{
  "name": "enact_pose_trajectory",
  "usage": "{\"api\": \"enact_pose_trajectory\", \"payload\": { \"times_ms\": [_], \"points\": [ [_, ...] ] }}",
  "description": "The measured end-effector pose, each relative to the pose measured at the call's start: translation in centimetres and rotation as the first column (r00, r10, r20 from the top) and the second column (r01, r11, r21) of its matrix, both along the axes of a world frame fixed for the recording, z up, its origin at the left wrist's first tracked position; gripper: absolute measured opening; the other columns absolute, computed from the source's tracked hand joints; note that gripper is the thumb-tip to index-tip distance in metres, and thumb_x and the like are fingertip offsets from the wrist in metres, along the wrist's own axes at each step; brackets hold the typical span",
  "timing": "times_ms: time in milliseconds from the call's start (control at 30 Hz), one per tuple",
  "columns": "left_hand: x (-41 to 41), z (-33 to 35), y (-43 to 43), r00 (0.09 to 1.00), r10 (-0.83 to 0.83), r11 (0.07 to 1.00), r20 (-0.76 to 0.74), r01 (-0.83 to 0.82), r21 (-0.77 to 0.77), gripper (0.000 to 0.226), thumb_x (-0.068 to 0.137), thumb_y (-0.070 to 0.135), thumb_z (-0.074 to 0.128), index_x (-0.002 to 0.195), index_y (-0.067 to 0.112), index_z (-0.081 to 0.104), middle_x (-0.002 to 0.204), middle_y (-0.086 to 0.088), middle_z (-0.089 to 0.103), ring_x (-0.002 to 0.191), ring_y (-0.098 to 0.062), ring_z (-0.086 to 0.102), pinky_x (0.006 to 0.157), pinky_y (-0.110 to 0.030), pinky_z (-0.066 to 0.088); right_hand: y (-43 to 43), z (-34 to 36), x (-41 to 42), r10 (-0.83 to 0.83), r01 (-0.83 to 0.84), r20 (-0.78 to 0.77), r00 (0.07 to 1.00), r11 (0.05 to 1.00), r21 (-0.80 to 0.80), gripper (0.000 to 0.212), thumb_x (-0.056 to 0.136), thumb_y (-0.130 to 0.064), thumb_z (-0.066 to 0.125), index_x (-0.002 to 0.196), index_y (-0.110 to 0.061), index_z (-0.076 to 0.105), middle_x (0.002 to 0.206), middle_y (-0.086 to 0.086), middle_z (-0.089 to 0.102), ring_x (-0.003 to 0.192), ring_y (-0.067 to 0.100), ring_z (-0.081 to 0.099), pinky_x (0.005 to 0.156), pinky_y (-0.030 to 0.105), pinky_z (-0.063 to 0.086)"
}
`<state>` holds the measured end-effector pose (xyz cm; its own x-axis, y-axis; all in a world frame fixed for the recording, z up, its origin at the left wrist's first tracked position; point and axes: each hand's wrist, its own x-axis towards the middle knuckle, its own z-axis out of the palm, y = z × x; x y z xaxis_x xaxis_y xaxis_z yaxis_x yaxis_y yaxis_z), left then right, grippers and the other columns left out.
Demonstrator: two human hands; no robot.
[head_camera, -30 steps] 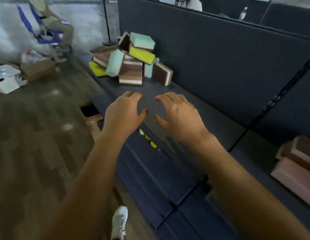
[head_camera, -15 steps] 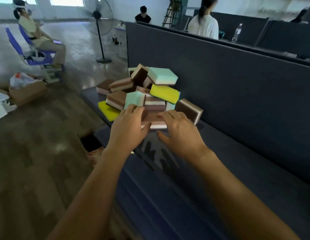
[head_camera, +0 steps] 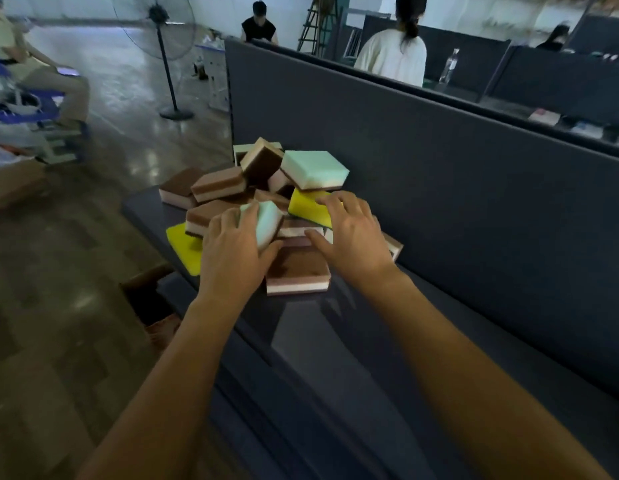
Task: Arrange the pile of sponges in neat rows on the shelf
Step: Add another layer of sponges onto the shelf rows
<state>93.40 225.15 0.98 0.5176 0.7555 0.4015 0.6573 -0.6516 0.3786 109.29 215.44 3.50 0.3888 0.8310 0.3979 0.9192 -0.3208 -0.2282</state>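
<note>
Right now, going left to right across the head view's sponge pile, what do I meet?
Flat yellow sponge → left hand → mint sponge it grips → upper yellow sponge → right hand gripping it → back panel.

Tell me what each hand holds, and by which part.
The left hand grips the tilted mint-green sponge across its near end. The right hand seems to pinch the upper yellow sponge at its near edge.
</note>
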Motion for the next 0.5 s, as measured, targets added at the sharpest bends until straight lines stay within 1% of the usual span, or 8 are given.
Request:
{"api": "enact_pose_trajectory", "payload": {
  "times_ms": [100, 167, 233, 300, 400, 500],
  "points": [
    [0.0, 0.0, -0.2, 0.999, -0.046, 0.999, 0.003, 0.046, 0.009, 0.063, 0.087, 0.045, 0.064, 0.140, 0.017, 0.043, 0.137, -0.018, 0.046, 0.123, -0.037, 0.043, 0.098, -0.045, 0.039, 1.9, 0.5, 1.9, -0.030, 0.025, -0.060, 0.998, 0.996, -0.090, 0.055, 0.092, -0.046, 0.059, 0.138, -0.019, 0.044, 0.140, 0.009, 0.044, 0.128, 0.032, 0.041, 0.100, 0.048, 0.040],
    [0.1, 0.0, -0.3, 0.998, -0.055, 0.998, -0.010, 0.055, 0.000, 0.061, 0.089, 0.045, 0.062, 0.141, 0.020, 0.043, 0.143, -0.019, 0.042, 0.129, -0.036, 0.039, 0.102, -0.045, 0.037, 3.0, 0.5, 2.7, -0.021, 0.006, -0.094, 0.995, 0.989, -0.151, 0.058, 0.091, -0.047, 0.060, 0.140, -0.020, 0.042, 0.142, 0.009, 0.044, 0.130, 0.032, 0.041, 0.101, 0.048, 0.038],
    [0.0, -0.2, -0.2, 0.999, -0.048, 0.999, -0.026, 0.048, -0.002, 0.061, 0.090, 0.044, 0.060, 0.144, 0.023, 0.040, 0.149, -0.020, 0.036, 0.134, -0.036, 0.035, 0.106, -0.046, 0.035, 3.6, 0.3, 3.2, 0.008, -0.026, -0.106, 0.994, 0.984, -0.178, 0.062, 0.090, -0.045, 0.064, 0.141, -0.022, 0.039, 0.144, 0.007, 0.044, 0.131, 0.030, 0.042, 0.101, 0.048, 0.038],
    [-0.1, -0.3, 0.0, 0.999, -0.039, 0.999, -0.032, 0.039, -0.008, 0.059, 0.091, 0.043, 0.059, 0.145, 0.027, 0.039, 0.150, -0.021, 0.035, 0.135, -0.038, 0.034, 0.107, -0.048, 0.034, 3.8, 0.0, 3.4, 0.027, -0.049, -0.131, 0.991, 0.985, -0.166, 0.063, 0.088, -0.044, 0.066, 0.141, -0.023, 0.038, 0.144, 0.005, 0.045, 0.129, 0.030, 0.044, 0.100, 0.048, 0.040],
    [-0.4, -0.3, 0.2, 0.998, -0.055, 0.998, -0.034, 0.054, -0.011, 0.057, 0.091, 0.043, 0.058, 0.143, 0.028, 0.039, 0.142, -0.018, 0.043, 0.126, -0.038, 0.043, 0.100, -0.050, 0.039, 3.6, -0.3, 3.3, 0.017, -0.039, -0.147, 0.989, 0.988, -0.148, 0.065, 0.087, -0.052, 0.064, 0.140, -0.024, 0.039, 0.143, 0.003, 0.047, 0.125, 0.032, 0.043, 0.098, 0.047, 0.038],
    [-0.6, -0.1, 0.2, 0.996, -0.081, 0.997, -0.030, 0.081, -0.011, 0.058, 0.090, 0.043, 0.060, 0.142, 0.028, 0.040, 0.134, -0.016, 0.047, 0.116, -0.036, 0.048, 0.093, -0.048, 0.044, 2.8, -0.2, 2.7, -0.014, 0.001, -0.114, 0.993, 0.994, -0.112, 0.063, 0.090, -0.057, 0.058, 0.139, -0.021, 0.042, 0.139, 0.007, 0.049, 0.121, 0.033, 0.044, 0.098, 0.046, 0.037]
  ]
}}
